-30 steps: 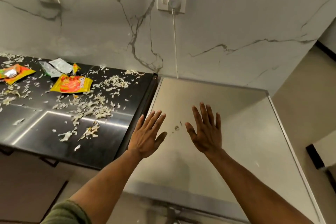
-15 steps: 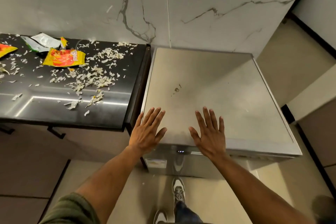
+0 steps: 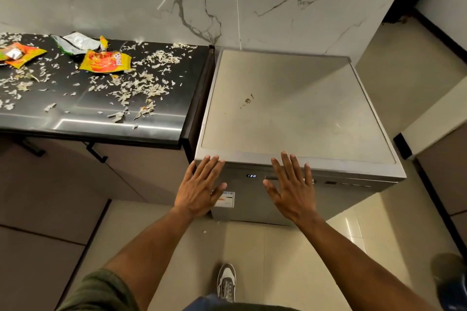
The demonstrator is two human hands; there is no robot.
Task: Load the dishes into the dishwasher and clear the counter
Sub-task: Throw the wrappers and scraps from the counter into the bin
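A silver free-standing dishwasher [image 3: 290, 113] stands right of the black counter [image 3: 96, 118], its door closed and a small lit display on the front top edge. My left hand [image 3: 199, 184] is held flat with fingers spread in front of the dishwasher's front left corner. My right hand [image 3: 290, 184] is spread flat in front of the door's upper edge, over the handle area. Neither hand holds anything. The counter carries a yellow-orange snack wrapper [image 3: 106, 61], a second orange wrapper [image 3: 21, 54], a silver-green torn packet [image 3: 74, 43] and several scattered pale scraps [image 3: 141, 88].
A marble wall rises behind counter and dishwasher, with a white cord [image 3: 236, 2] running down it. Cabinet fronts with black handles [image 3: 96, 153] sit under the counter. Beige floor tiles lie below; my shoe [image 3: 226, 281] stands in front of the dishwasher. A dark-trimmed wall corner is at right.
The view has tilted down and pulled back. Both hands, still spread flat, have come off the dishwasher's top toward its front edge and door.
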